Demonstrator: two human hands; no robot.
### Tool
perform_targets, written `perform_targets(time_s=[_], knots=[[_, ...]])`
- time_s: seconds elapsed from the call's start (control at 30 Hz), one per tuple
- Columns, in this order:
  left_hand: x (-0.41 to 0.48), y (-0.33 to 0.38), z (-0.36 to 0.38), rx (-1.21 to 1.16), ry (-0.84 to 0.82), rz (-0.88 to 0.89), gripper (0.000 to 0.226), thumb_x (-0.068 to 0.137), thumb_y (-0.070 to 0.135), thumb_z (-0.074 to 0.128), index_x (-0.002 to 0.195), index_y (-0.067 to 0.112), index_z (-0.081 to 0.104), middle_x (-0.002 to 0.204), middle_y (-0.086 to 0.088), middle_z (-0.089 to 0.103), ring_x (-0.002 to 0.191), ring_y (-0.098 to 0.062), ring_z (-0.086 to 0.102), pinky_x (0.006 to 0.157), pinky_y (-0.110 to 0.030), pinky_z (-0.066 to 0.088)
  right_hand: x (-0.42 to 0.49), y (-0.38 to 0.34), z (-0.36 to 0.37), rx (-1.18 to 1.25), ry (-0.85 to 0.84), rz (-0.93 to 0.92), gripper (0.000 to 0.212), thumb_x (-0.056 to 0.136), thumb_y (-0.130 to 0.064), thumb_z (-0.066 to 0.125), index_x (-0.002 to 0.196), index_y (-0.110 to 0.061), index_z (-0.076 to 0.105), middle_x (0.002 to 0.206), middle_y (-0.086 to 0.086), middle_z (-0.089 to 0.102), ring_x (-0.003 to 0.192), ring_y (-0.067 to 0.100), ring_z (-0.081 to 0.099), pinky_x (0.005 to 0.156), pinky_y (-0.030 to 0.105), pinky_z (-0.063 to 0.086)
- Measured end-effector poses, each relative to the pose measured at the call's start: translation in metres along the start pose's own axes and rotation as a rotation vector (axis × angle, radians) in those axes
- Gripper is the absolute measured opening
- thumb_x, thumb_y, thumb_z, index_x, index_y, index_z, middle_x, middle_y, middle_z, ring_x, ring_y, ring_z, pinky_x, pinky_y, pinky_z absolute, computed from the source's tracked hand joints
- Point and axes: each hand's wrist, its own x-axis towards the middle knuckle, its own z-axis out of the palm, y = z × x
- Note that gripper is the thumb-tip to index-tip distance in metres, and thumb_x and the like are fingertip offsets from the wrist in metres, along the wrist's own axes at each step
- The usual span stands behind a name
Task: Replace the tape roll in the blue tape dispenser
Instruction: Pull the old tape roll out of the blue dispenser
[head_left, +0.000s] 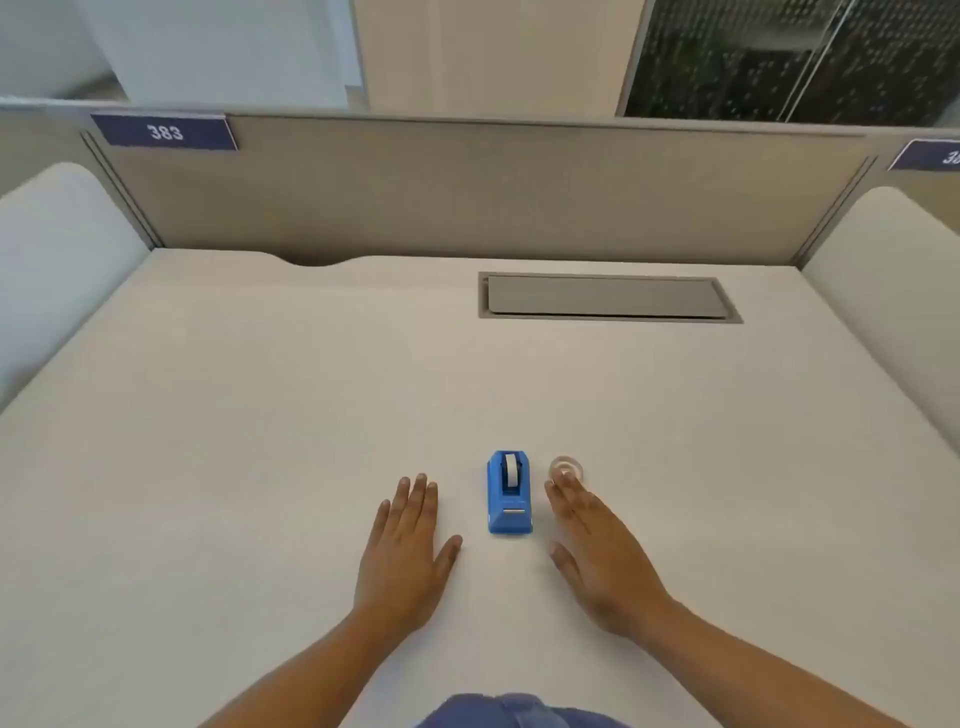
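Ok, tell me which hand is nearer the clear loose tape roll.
Right. The right hand has fingertips at the clear loose tape roll; the left hand lies flat beyond the blue tape dispenser.

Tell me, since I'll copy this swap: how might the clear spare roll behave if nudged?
The clear tape roll lies flat on the desk, so it would likely slide, not roll. It looks small, probably light. The right hand fingertips overlap it; contact is unclear.

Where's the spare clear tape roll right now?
In the head view, the clear tape roll lies flat on the desk just right of the blue tape dispenser, at the right hand's fingertips.
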Motion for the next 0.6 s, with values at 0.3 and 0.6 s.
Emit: perform_targets(time_s=[0.3, 0.6], knots=[[-0.013, -0.002, 0.018, 0.044, -0.006, 0.013, 0.073, 0.095, 0.061, 0.010, 0.153, 0.018, 0.000, 0.161, 0.005, -0.008, 0.146, -0.010, -0.013, 0.119, -0.034, -0.006, -0.018, 0.003, 0.023, -0.086, -0.127, 0.052, 0.064, 0.099, -0.051, 0.018, 0.155, -0.022, 0.003, 0.160, -0.012, -0.006, 0.144, -0.002, -0.016, 0.119, 0.022, -0.007], [-0.014, -0.001, 0.017, 0.035, -0.010, 0.002, 0.075, 0.092, 0.066, 0.002, 0.151, 0.021, -0.007, 0.161, 0.006, -0.009, 0.145, -0.009, -0.015, 0.119, -0.033, -0.008, -0.017, -0.003, 0.019, -0.021, -0.139, 0.086, 0.063, 0.100, -0.048, 0.031, 0.155, -0.021, 0.015, 0.160, -0.011, 0.001, 0.149, 0.004, -0.001, 0.118, 0.022, -0.004]])
